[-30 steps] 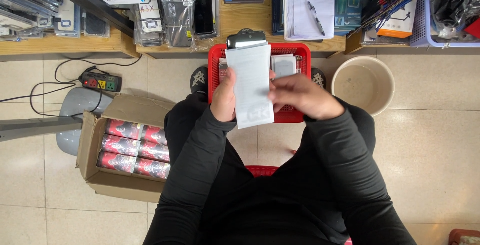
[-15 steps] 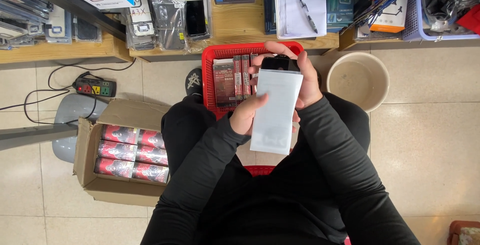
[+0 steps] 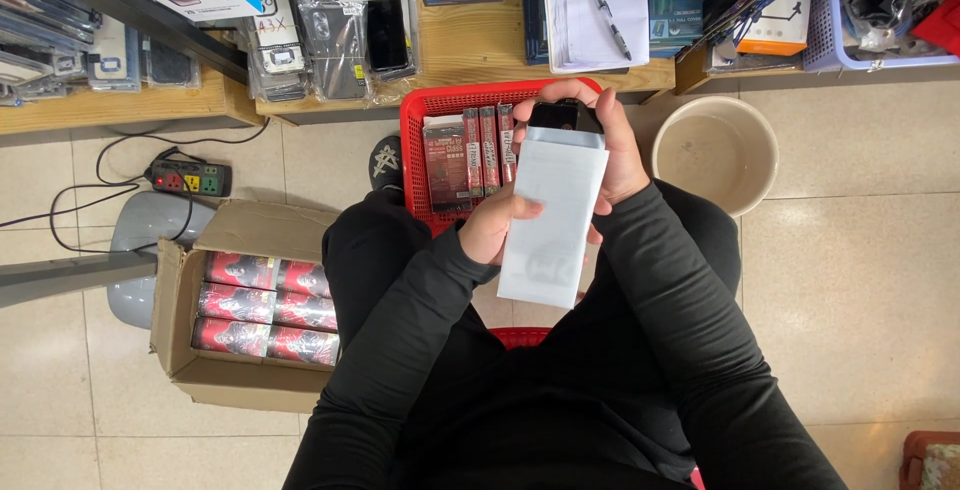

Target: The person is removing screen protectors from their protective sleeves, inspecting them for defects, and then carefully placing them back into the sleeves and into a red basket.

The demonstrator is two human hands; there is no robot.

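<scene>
- In the centre of the frame, the left hand (image 3: pixel 497 227) holds the flat white paper envelope (image 3: pixel 552 220) at its left edge; the thumb lies on the front and the grip is pressed together on the paper.
- The right hand (image 3: pixel 600 140) is at the upper end of the envelope. Its fingers are closed around a small black glossy object (image 3: pixel 562 116) that sticks out of the open mouth of the envelope.
- The envelope stands almost upright in the picture, a little tilted, above the person's lap and in front of the red plastic basket (image 3: pixel 420 130).
- In the basket, slim dark red packages (image 3: pixel 480 150) lie side by side, just left of the envelope.
- At the left of the frame, an open brown cardboard box (image 3: pixel 185 350) stands on the tiled floor; it holds red and silver wrapped packs (image 3: pixel 265 300) in rows.
- At the upper right, a round beige plastic bucket (image 3: pixel 715 150) stands on the floor, near the right hand but not touching it.
- At the upper left, a black power strip (image 3: pixel 190 176) with a cable lies on the floor.
- Along the top edge, a wooden shelf (image 3: pixel 470 45) carries phone cases and boxes.
</scene>
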